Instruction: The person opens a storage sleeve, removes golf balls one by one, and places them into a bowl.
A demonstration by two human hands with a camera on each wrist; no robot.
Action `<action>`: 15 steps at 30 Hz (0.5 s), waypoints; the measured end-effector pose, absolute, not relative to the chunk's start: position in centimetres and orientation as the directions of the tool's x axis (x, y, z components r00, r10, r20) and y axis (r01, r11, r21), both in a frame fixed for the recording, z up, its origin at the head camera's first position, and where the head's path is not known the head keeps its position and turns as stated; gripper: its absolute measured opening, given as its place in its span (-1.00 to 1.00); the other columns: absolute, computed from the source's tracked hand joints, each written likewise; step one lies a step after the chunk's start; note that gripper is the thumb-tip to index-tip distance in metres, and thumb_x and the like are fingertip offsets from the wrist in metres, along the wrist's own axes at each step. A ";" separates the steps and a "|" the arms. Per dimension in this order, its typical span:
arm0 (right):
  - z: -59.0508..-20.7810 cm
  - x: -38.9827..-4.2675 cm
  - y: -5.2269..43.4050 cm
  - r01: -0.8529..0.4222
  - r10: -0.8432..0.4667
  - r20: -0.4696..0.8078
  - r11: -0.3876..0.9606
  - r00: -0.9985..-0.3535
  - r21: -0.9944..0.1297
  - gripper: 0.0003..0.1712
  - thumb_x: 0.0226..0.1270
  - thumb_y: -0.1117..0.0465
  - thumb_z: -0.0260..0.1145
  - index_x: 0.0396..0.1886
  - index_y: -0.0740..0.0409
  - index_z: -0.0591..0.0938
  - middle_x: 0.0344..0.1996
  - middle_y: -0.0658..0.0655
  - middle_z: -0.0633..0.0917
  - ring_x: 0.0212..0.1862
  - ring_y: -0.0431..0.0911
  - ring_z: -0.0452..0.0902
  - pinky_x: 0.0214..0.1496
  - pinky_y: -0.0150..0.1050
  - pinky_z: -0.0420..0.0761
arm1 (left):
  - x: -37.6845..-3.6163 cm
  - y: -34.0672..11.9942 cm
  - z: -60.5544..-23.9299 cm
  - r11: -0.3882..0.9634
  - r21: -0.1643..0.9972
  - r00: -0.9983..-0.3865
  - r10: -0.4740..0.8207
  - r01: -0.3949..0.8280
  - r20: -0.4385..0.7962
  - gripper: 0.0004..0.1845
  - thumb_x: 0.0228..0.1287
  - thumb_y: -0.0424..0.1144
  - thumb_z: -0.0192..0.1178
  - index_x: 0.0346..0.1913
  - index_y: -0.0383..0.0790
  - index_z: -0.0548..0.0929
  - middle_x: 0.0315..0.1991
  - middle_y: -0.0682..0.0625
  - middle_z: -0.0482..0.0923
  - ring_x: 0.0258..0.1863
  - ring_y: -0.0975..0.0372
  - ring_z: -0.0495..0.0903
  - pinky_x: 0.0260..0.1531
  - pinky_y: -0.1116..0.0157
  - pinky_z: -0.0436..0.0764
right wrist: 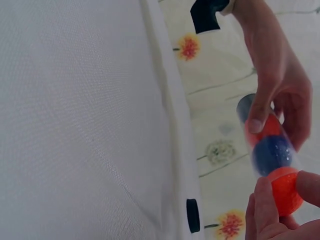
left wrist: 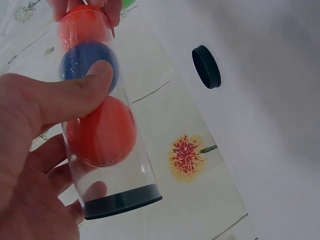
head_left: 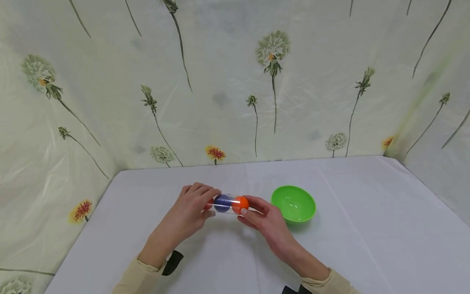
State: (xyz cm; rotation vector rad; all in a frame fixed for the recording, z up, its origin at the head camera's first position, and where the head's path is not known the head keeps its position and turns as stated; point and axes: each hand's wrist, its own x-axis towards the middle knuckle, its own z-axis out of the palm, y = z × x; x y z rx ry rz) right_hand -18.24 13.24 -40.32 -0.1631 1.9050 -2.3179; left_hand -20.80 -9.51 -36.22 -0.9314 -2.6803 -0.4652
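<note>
The left hand (head_left: 191, 208) wraps its grip round the capped end of a clear plastic tube (head_left: 225, 203), thumb pressed on the wall, held just above the desk (head_left: 367, 228). The tube's long axis runs left to right between the hands. Inside sit a red ball (left wrist: 101, 131), a blue ball (head_left: 222, 202) and an orange ball (head_left: 240, 204). The right hand (head_left: 266, 218) pinches the orange ball at the open end. A green bowl (head_left: 293, 204) stands just beside that hand, nearer it than the left.

Both hands meet at centre, left hand (head_left: 191, 206) and right hand (head_left: 266, 220) with curled, pinching fingers.
</note>
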 end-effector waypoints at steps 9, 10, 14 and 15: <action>-40.2 -18.3 13.5 0.052 -0.156 -0.024 -0.175 -0.987 -0.983 -0.51 0.33 0.30 0.35 0.24 0.22 0.53 0.14 0.24 0.58 0.16 0.23 0.54 0.03 -0.13 0.59 | -20.9 -9.5 -36.6 0.721 0.257 -0.756 0.546 0.643 0.361 -0.44 0.01 -0.28 0.53 0.13 -0.06 0.61 0.00 0.10 0.61 0.08 0.21 0.42 0.13 0.14 0.34; -40.2 -18.3 13.5 0.051 -0.158 -0.023 -0.178 -0.987 -0.983 -0.52 0.34 0.30 0.35 0.24 0.22 0.53 0.14 0.25 0.58 0.16 0.25 0.53 0.03 -0.13 0.59 | -20.9 -9.5 -36.6 0.718 0.260 -0.754 0.546 0.646 0.365 -0.44 0.01 -0.28 0.53 0.13 -0.06 0.61 0.00 0.10 0.61 0.07 0.21 0.42 0.12 0.14 0.34; -40.2 -18.3 13.6 0.047 -0.159 -0.016 -0.194 -0.987 -0.980 -0.52 0.34 0.31 0.35 0.24 0.23 0.53 0.15 0.25 0.57 0.18 0.27 0.51 0.03 -0.12 0.59 | -20.9 -9.5 -36.7 0.715 0.260 -0.751 0.546 0.648 0.372 -0.45 0.01 -0.27 0.53 0.13 -0.06 0.61 -0.01 0.11 0.61 0.06 0.22 0.42 0.11 0.15 0.34; -40.2 -18.3 13.6 0.047 -0.159 -0.015 -0.197 -0.987 -0.979 -0.52 0.34 0.31 0.35 0.24 0.23 0.53 0.15 0.25 0.57 0.18 0.27 0.51 0.04 -0.12 0.59 | -20.9 -9.5 -36.8 0.717 0.260 -0.753 0.544 0.646 0.369 -0.45 0.02 -0.27 0.53 0.13 -0.06 0.61 0.00 0.11 0.61 0.06 0.22 0.42 0.11 0.15 0.34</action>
